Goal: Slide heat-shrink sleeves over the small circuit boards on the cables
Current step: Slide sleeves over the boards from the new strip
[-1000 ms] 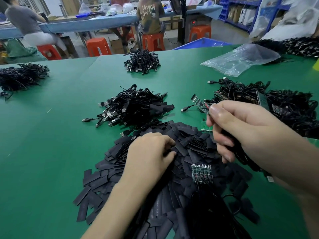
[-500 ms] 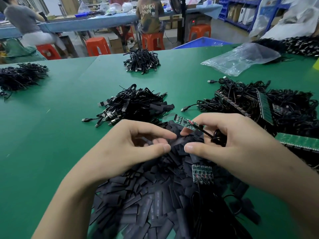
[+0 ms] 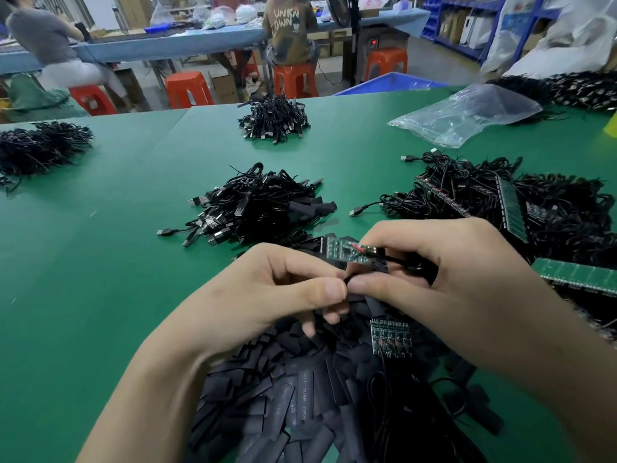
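Head view. Two hands meet at centre over the green table.
- Left hand: fingers curled, thumb and forefinger pinching one black sleeve, mostly hidden.
- Right hand: curled round one cable. Its small circuit board pokes out toward 10 o'clock, just above the sleeve.
- Sleeve pile at 6 o'clock, with one board panel lying on it.
- Five cable heaps: centre, 12, 9, 3 and 1 o'clock.
- One plastic bag at 1 o'clock.
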Motion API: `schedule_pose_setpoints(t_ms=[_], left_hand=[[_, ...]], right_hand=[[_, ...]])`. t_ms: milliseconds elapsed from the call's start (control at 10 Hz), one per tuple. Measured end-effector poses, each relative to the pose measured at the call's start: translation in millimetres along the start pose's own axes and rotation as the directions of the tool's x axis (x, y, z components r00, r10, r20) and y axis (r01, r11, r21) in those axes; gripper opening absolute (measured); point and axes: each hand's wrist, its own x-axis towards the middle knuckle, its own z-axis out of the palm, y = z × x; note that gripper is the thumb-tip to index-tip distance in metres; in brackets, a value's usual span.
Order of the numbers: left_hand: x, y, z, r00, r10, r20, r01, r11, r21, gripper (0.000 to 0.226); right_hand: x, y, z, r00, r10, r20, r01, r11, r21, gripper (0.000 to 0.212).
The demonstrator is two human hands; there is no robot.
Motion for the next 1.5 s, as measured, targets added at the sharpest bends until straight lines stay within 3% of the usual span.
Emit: schedule_pose_setpoints(t_ms=[100,200,300,400,600,800,1100,1300,1400,1500], left_hand=[[0.7,4.7,-0.3,0.982,0.119,-0.146,-0.104,0.989,0.107,0.019],[0.0,8.5,-3.1,0.889,0.339,-0.307,-0.189,0.884,0.429,0.018],[-1.2,12.0,-1.3,0.813,0.504,-0.293,-0.231,0.740,0.631,0.019],[-1.1,15.0,3.1,0.776,0.568,-0.272,-0.259,0.681,0.685,0.017],[-3.4,20.9,8.2,0.760,0.605,-0.237,-0.268,0.624,0.734,0.020],[-7.3,24.3,7.5,0.784,0.612,-0.105,-0.260,0.477,0.839,0.024],[-3.3,22.6,17.3,0.797,0.586,-0.149,-0.215,0.505,0.836,0.024],[-2.9,28.5,19.4,0.856,0.511,-0.079,-0.255,0.550,0.795,0.026],[-6.2,28.8,18.4,0.877,0.464,-0.122,-0.235,0.636,0.735,0.020],[-7.0,32.0,23.4,0.901,0.411,-0.139,-0.173,0.634,0.753,0.016]], right_hand=[[-0.4,3.1,-3.3,0.996,0.083,-0.022,-0.081,0.992,0.093,0.035],[-1.3,6.0,-11.5,0.987,0.162,0.006,-0.160,0.968,0.195,0.049],[-0.8,7.8,-15.8,0.982,0.173,0.081,-0.183,0.974,0.134,0.048],[-1.3,7.1,-17.1,0.965,0.189,0.184,-0.225,0.953,0.201,0.047],[0.0,3.1,-20.5,0.941,0.205,0.270,-0.292,0.895,0.338,0.044],[-1.1,3.9,-21.4,0.930,0.238,0.279,-0.318,0.902,0.293,0.043],[-1.8,7.4,-19.2,0.920,0.242,0.307,-0.317,0.921,0.225,0.044],[-1.5,9.4,-19.7,0.924,0.240,0.298,-0.310,0.927,0.213,0.043],[-0.7,8.6,-18.2,0.919,0.219,0.327,-0.312,0.912,0.265,0.042],[-0.5,8.3,-14.5,0.916,0.208,0.342,-0.306,0.915,0.264,0.041]])
